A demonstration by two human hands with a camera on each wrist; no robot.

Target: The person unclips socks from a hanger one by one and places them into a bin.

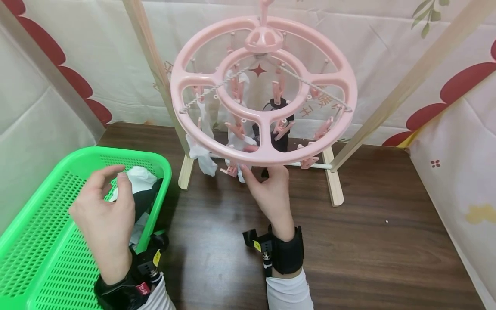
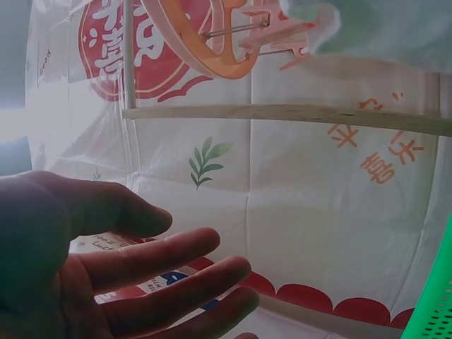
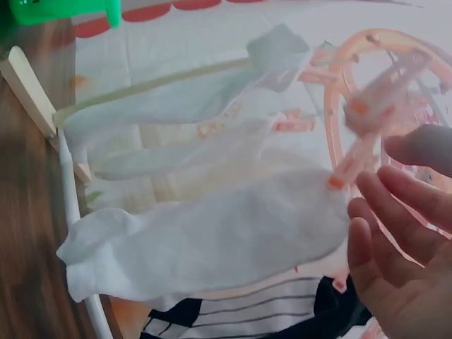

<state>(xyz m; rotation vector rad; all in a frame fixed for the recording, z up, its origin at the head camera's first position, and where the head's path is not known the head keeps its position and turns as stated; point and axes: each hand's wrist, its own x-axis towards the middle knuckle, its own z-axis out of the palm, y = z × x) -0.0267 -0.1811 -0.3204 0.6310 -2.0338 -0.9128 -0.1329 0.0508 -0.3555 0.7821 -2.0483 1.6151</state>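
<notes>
My left hand (image 1: 106,211) hovers over the right part of the green basket (image 1: 160,161), its fingers loosely bent and holding nothing. White and dark cloth items (image 1: 140,178) lie in the basket below it. My right hand (image 1: 273,193) is raised at the front rim of the pink round drying rack (image 1: 317,148), partly hidden by the rim. In the right wrist view, its fingertips sit beside a pink clothespin (image 3: 349,166) without visibly pinching it. That clothespin holds the top of a white sock (image 3: 212,229). Two more white socks hang behind it, and a black-and-white striped sock (image 3: 258,311) hangs alongside.
The rack hangs by its pink stem inside a wooden frame (image 1: 377,120), with a white crossbar low between its feet (image 1: 333,189). Several pink clothespins (image 1: 283,129) dangle beneath the ring. Printed cloth walls (image 1: 461,142) surround the dark wooden table (image 1: 387,254).
</notes>
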